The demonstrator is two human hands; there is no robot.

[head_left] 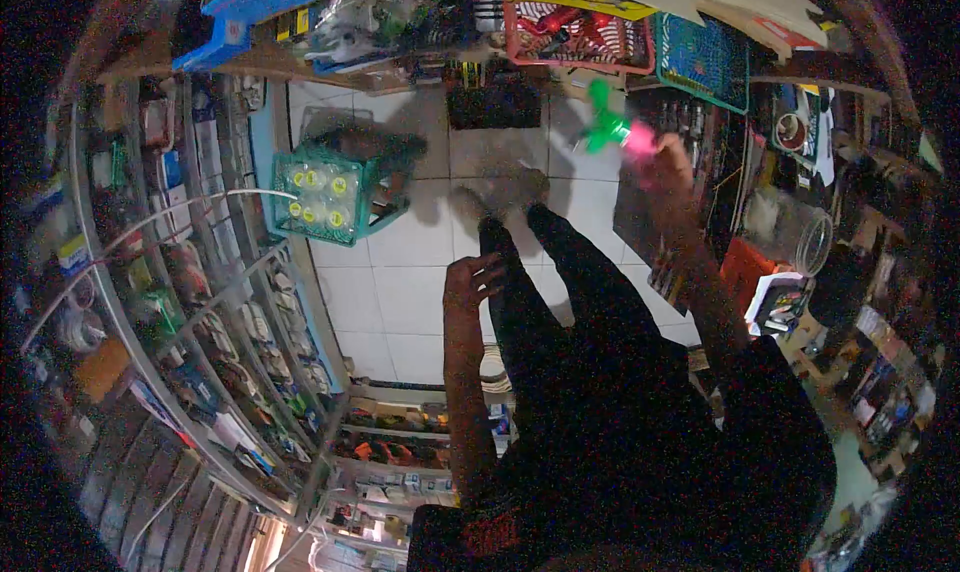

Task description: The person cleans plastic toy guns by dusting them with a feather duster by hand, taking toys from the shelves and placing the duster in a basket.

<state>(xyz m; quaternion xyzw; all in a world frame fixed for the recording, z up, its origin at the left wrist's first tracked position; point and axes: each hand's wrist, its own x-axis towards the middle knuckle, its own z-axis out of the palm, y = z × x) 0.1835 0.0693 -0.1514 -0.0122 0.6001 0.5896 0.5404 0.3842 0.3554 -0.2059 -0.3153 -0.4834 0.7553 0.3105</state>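
Note:
A small green and pink object (615,133), blurred by motion, with blade-like green parts, is held up at the upper right. My right hand (672,159) grips its pink end, with the arm stretched forward. My left hand (474,278) hangs beside my left thigh, its fingers apart and slightly bent, with nothing in it. The green part of the object hangs over the tiled floor (590,212).
A green basket (365,197) with several round-topped items stands on the floor at the left. Glass shelves (215,322) full of goods curve along the left. A red basket (580,34) and a blue-green basket (702,62) sit at the top; a clear jar (790,230) is right.

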